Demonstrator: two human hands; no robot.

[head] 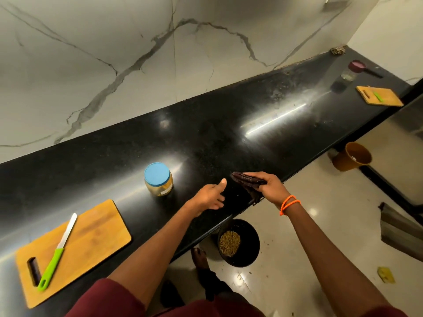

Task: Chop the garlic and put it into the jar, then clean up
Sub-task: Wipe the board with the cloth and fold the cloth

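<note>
On counter | jar (158, 179) label blank | left hand (211, 197) spread | right hand (271, 185) gripping cloth (246, 180)

jar label: I see a small white sticker on the jar (158, 179), too small and blurred for me to read.
other text: I can read none anywhere else.

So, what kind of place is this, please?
Most likely a home kitchen. A long black stone counter runs under a marble-look wall; on it lie a wooden chopping board with a green-handled knife and a blue-lidded jar. A bin stands on the floor below.
</note>
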